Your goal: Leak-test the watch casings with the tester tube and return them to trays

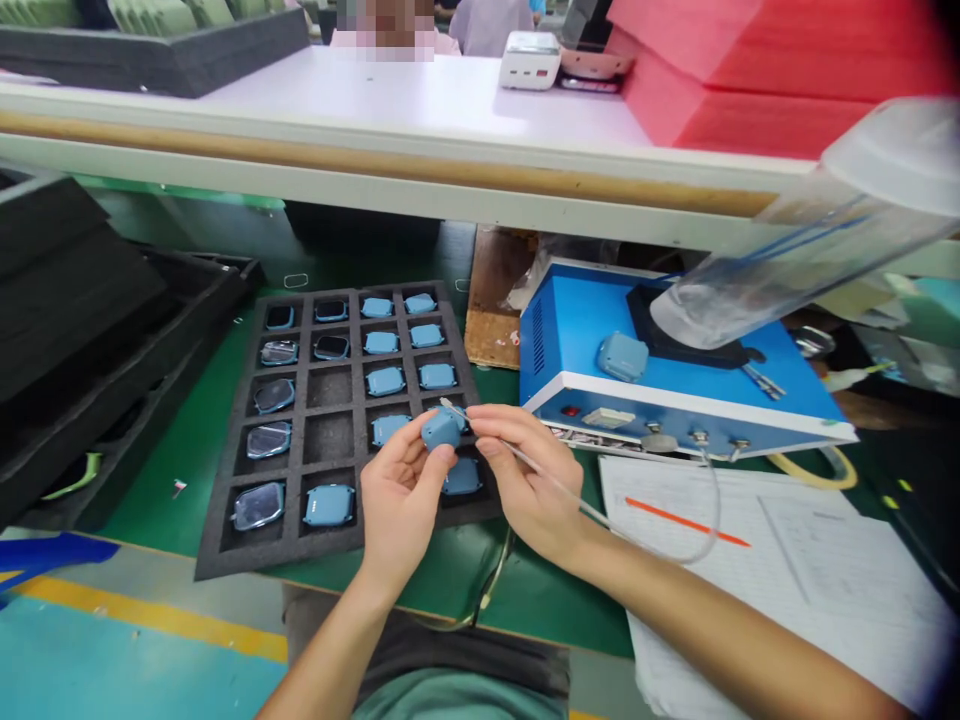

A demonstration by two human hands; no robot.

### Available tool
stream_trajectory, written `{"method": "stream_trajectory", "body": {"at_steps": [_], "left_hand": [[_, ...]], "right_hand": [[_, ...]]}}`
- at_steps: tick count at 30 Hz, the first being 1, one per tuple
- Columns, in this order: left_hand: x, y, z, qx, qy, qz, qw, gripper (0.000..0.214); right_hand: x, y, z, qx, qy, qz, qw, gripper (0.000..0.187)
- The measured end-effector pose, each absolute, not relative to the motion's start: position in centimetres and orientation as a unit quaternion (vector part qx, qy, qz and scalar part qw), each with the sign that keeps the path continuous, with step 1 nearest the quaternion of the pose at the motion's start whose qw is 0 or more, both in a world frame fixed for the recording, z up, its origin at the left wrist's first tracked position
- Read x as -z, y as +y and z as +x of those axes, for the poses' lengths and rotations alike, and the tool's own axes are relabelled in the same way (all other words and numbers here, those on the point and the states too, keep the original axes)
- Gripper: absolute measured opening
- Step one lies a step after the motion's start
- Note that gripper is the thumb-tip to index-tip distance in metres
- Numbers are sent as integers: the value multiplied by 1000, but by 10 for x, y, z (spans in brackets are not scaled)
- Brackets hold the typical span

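- Two bare forearms (337, 625) angle inward from the lower edge, converging above the right part of the black foam tray (214, 555).
- The left hand (401, 490) is nearly closed, thumb and fingers pinching a blue watch case (441, 430) over the tray.
- The right hand (536, 485), fingers curled, pinches a thin clear tube (600, 517), its tip right at the case.

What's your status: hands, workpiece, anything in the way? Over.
Left hand holding blue watch case. Right hand pinching thin tube beside it; tip contact unclear. Foam tray beneath hands, tube trailing past right wrist; no obstruction visible.
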State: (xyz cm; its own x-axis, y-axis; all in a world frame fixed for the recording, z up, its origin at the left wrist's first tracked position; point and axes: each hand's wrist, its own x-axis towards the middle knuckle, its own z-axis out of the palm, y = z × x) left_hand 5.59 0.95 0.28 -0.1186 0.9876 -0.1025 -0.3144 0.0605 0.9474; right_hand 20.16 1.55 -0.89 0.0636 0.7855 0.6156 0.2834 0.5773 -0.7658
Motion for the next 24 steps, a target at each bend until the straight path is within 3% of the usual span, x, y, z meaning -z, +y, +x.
{"method": "stream_trajectory", "body": {"at_steps": [5,12,24], "left_hand": [[-2,8,56,-586,478,339,559,43],[3,7,54,-588,453,359,566,42],[1,7,55,-588,461,359,559,39]], "right_hand": [[9,10,202,-229,-611,-389,650,18],[1,10,197,-190,-675,-378,605,16],[4,9,195,-189,-678,-352,617,18]]}}
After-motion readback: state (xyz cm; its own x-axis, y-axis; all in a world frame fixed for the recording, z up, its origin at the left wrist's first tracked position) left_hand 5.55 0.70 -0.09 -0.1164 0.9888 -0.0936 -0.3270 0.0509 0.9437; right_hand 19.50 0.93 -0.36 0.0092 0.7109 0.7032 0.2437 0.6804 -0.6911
